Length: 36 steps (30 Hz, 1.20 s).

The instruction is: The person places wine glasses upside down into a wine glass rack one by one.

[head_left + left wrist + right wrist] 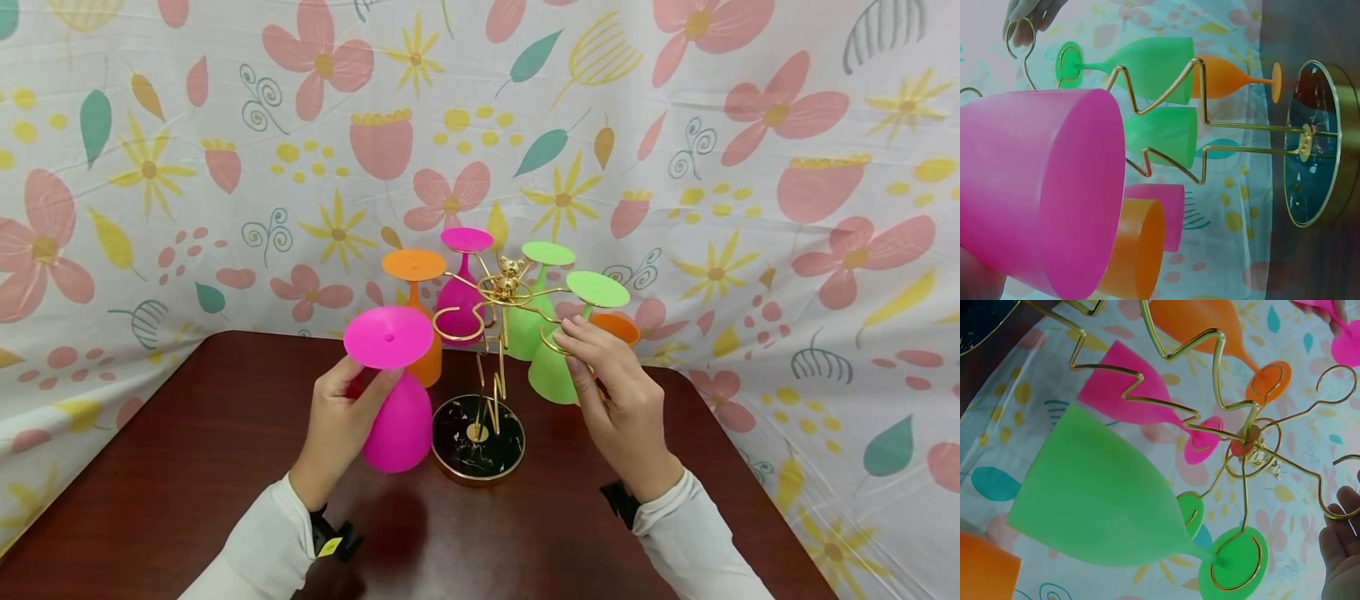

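Note:
My left hand point(341, 412) holds a pink plastic goblet point(397, 421) upside down, thumb and fingers at the stem just under its round foot. The goblet is left of a gold wire glass rack point(501, 358) with a round black marble-look base point(480, 442). My right hand point(622, 392) pinches an empty wire loop point(551, 342) at the rack's front right. In the right wrist view the fingers point(1335, 540) lie against that loop. Another empty loop point(459, 325) points toward the held goblet.
Upside down on the rack hang an orange goblet point(414, 267), a pink goblet point(467, 242) and two green goblets point(555, 375). Another orange goblet point(1225, 76) stands upright behind the right hand. All are on a dark wooden table point(187, 467) before a flowered cloth point(450, 108).

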Motion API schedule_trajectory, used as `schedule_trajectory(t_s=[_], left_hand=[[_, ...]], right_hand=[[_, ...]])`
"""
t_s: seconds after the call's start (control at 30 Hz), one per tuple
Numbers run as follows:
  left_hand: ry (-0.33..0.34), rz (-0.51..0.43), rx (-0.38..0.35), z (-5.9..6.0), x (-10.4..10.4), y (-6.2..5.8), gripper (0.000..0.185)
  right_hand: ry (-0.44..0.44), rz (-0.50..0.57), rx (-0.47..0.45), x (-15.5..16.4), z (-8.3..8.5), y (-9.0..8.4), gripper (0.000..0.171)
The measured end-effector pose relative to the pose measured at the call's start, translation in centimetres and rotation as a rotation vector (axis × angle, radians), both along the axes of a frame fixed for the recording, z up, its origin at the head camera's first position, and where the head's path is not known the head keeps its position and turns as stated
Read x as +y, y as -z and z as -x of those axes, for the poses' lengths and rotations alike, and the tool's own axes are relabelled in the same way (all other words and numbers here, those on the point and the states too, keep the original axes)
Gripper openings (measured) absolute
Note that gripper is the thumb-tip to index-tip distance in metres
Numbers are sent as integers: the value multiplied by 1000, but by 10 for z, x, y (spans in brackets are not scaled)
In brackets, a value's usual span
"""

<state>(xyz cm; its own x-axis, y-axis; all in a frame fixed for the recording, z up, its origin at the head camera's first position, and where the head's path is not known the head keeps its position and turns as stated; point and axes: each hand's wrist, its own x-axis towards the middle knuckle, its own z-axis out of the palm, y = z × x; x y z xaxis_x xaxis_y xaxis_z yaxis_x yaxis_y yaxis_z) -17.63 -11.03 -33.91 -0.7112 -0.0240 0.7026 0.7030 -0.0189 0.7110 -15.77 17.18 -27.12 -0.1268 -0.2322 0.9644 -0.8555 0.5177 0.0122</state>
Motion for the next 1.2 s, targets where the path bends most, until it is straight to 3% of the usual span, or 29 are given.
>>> schedule_trajectory(t_s=[0.17, 0.47, 0.57, 0.73, 0.8, 1.2], left_hand=[[-4, -12, -44, 6, 6, -8, 28], [-59, 21, -41, 27, 22, -26, 17], [-50, 52, -81, 25, 29, -34, 21], [-13, 89, -110, 30, 37, -37, 24], [14, 93, -113, 38, 38, -31, 25], [92, 157, -114, 42, 49, -31, 30]], right_hand=[[-7, -5, -4, 1, 1, 2, 25], [4, -6, -14, 4, 4, 8, 26], [0, -9, -18, 6, 7, 10, 25], [-2, -15, -18, 8, 10, 11, 25], [0, -15, -18, 8, 9, 10, 24], [-2, 7, -25, -3, -8, -4, 29]])
